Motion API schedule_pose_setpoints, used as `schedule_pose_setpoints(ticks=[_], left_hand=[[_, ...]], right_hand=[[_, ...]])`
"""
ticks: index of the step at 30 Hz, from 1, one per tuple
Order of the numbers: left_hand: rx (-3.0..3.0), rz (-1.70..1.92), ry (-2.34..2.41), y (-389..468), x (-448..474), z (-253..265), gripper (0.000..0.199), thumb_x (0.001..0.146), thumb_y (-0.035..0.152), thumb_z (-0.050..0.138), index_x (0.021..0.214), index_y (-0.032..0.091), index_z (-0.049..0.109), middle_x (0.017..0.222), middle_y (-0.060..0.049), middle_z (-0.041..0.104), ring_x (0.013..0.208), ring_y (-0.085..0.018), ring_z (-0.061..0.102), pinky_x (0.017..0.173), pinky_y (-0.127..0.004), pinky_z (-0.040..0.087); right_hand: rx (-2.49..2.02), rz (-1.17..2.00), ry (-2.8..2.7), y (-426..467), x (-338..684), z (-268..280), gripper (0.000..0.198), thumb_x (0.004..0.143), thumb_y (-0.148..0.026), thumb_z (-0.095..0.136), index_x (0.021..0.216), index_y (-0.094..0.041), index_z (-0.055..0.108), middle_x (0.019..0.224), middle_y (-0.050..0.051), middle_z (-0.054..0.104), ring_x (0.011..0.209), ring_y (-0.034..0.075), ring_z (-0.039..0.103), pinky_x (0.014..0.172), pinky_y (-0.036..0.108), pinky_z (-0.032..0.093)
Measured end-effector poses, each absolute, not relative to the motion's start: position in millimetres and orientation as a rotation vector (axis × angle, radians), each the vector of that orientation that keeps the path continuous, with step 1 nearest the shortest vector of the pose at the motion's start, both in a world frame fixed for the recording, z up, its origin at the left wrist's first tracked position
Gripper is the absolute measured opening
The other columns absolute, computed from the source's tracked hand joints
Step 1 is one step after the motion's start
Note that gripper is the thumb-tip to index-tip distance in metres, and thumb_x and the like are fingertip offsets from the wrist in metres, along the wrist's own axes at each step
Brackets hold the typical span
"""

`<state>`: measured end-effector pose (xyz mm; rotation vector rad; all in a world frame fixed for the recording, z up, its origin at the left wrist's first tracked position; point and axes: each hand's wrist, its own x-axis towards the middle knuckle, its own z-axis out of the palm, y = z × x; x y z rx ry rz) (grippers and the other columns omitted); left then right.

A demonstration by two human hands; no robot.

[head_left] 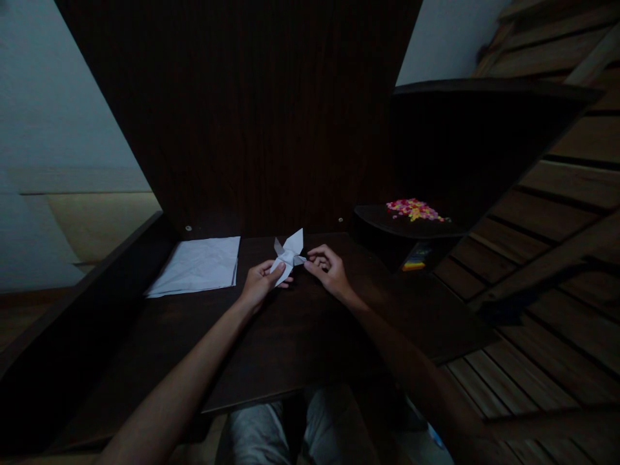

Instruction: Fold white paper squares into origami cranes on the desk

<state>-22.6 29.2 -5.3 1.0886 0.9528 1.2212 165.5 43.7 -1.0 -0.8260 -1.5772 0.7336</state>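
Your knees in grey trousers (310,426) sit nearest, under the near edge of the dark desk (300,349). Your left hand (259,284) pinches the base of a white folded paper figure (289,253) at mid-desk, and your right hand (328,268) pinches its right tip. White paper sheets (196,265) lie flat just left; colourful small bits (414,209) sit on a shelf (382,223) far right.

folded paper (289,257) base: hidden by fingers | shelf bits (414,209): indistinct
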Motion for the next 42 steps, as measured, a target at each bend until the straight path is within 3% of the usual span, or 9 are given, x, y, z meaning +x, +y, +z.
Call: schedule_pose_setpoints(ticks=[8, 13, 21, 25, 35, 42], left_hand=[[0.990, 1.167, 0.925, 28.3, -18.5, -5.0, 0.032, 0.069, 0.032, 0.077, 0.089, 0.011, 0.066, 0.086, -0.010, 0.072, 0.067, -0.018, 0.070, 0.055, -0.023, 0.056], [0.948, 1.101, 0.922, 27.4, -17.4, -4.2, 0.028, 0.072, 0.033, 0.073, 0.086, 0.010, 0.067, 0.079, -0.010, 0.071, 0.061, -0.016, 0.067, 0.054, -0.024, 0.055], [0.975, 1.149, 1.060, 30.9, -22.0, -2.8, 0.044, 0.077, 0.052, 0.060, 0.072, 0.009, 0.064, 0.058, -0.006, 0.062, 0.048, -0.014, 0.059, 0.047, -0.026, 0.048], [1.124, 1.266, 1.116, 34.1, -25.8, -6.3, 0.042, 0.075, 0.053, 0.062, 0.074, 0.011, 0.064, 0.060, -0.004, 0.061, 0.051, -0.013, 0.057, 0.047, -0.023, 0.044], [1.671, 1.391, 1.048, 23.2, -27.4, 3.6, 0.031, 0.071, 0.037, 0.071, 0.094, 0.016, 0.067, 0.082, -0.003, 0.064, 0.072, -0.015, 0.059, 0.066, -0.026, 0.047], [1.919, 1.469, 1.126, 23.3, -27.7, -0.8, 0.014, 0.077, 0.031, 0.066, 0.085, 0.019, 0.068, 0.084, -0.004, 0.062, 0.075, -0.016, 0.059, 0.068, -0.027, 0.048]], right_hand=[[-0.854, 0.385, -1.735, 40.6, 160.0, -2.9, 0.012, 0.081, -0.030, 0.062, 0.081, -0.018, 0.062, 0.075, -0.001, 0.053, 0.057, 0.008, 0.047, 0.051, 0.022, 0.039], [-0.866, 0.324, -1.728, 43.7, 161.5, -4.9, 0.014, 0.084, -0.029, 0.058, 0.077, -0.018, 0.062, 0.071, -0.001, 0.053, 0.059, 0.009, 0.047, 0.053, 0.022, 0.039], [-0.953, 0.720, -1.480, 54.9, 167.0, -9.4, 0.026, 0.079, -0.043, 0.060, 0.074, -0.018, 0.058, 0.064, -0.002, 0.053, 0.049, 0.009, 0.048, 0.043, 0.020, 0.037], [-0.979, 0.784, -1.466, 58.5, 169.2, -12.0, 0.027, 0.078, -0.045, 0.060, 0.075, -0.019, 0.057, 0.059, -0.004, 0.052, 0.046, 0.009, 0.046, 0.042, 0.021, 0.035], [-0.999, 0.336, -1.614, 56.7, 171.1, -13.8, 0.019, 0.081, -0.030, 0.057, 0.066, -0.018, 0.057, 0.064, -0.002, 0.053, 0.056, 0.011, 0.047, 0.052, 0.022, 0.034], [-0.927, 0.273, -1.600, 46.6, 165.4, -7.8, 0.015, 0.083, -0.024, 0.056, 0.069, -0.018, 0.060, 0.071, 0.001, 0.058, 0.060, 0.012, 0.052, 0.054, 0.023, 0.039]])
